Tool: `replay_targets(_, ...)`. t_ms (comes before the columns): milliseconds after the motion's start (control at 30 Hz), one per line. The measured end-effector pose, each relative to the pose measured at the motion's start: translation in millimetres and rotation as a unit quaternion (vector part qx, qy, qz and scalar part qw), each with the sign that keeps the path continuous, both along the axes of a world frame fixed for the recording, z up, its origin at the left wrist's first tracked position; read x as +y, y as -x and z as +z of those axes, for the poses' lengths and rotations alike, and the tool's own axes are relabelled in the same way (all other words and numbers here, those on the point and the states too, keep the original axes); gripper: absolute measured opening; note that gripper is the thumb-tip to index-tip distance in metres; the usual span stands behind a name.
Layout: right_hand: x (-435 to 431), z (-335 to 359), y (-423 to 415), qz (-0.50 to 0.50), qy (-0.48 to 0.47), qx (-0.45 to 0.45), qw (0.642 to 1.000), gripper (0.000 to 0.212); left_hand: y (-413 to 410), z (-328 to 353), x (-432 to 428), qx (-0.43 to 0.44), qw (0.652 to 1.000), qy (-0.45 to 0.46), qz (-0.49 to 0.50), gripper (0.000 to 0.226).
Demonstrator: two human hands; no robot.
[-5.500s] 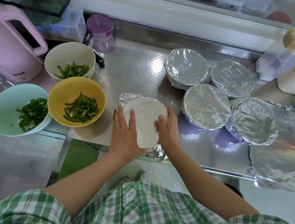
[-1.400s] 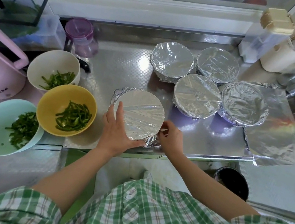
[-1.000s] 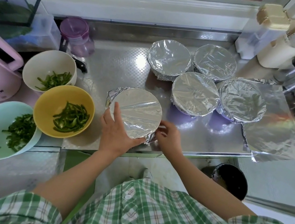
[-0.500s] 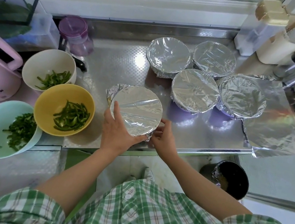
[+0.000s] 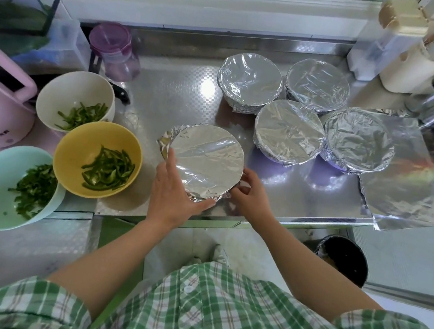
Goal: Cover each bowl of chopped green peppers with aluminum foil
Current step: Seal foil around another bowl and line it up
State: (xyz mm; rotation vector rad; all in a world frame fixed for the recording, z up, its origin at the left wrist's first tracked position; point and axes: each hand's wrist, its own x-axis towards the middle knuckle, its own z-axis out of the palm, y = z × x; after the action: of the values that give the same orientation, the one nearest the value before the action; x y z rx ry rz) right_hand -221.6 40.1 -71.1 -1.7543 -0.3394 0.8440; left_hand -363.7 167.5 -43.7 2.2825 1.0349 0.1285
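Fingers (image 5: pixel 172 160) of the left hand (image 5: pixel 173 194) lie together, fairly straight, pressing the foil-wrapped bowl (image 5: pixel 206 159) at its 9 o'clock side. The right hand (image 5: pixel 250 196) curls in, pinching foil at 4 o'clock. This bowl sits near the counter (image 5: pixel 170 93) edge, with a yellow bowl (image 5: pixel 68 151) of peppers at its 9 o'clock and four wrapped bowls (image 5: pixel 288 132) toward 1 o'clock.

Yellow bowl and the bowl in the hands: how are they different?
The yellow bowl is open, so its green peppers show; the held bowl wears foil that hides what is inside. Nobody touches the yellow bowl; the left hand presses on the held bowl and the right hand pinches its foil edge. Both are round.
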Motion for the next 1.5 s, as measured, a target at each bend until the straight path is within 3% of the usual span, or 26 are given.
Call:
replay_targets(367,1.3,-2.8,-6.6,-0.032,0.03,-0.008,0.999,0.024,-0.8,5.0,26.4,0.005,0.996,0.092,-0.004,0.15)
replay_targets(500,4.0,-2.3,-11.5,-0.02,0.045,-0.012,0.999,0.024,-3.4,5.4,30.2,-0.026,0.997,0.075,0.0,0.146)
replay_targets(600,5.3,-2.0,-13.3,-0.021,0.053,-0.021,0.998,0.023,-3.8,0.6,29.2,-0.061,0.992,0.11,-0.031,0.152)
replay_targets(767,5.6,-1.3,-19.4,-0.04,0.077,-0.035,0.996,0.018,-3.8,-1.3,23.8,-0.019,0.994,0.08,-0.076,0.158)
replay_targets(1000,4.7,-0.7,-18.6,-0.108,0.033,0.053,0.992,0.014,-5.9,-4.2,18.7,-0.031,0.996,0.056,-0.054,0.151)
replay_targets(1233,6.2,-3.1,-6.4,-0.169,0.034,0.022,0.985,0.008,-5.2,-3.9,18.0,-0.028,0.996,0.067,-0.048,0.156)
replay_targets(1500,13.8,-6.6,9.1,-0.221,0.016,0.095,0.971,0.023,-5.8,-3.5,14.1,-0.013,0.996,0.08,-0.028,0.161)
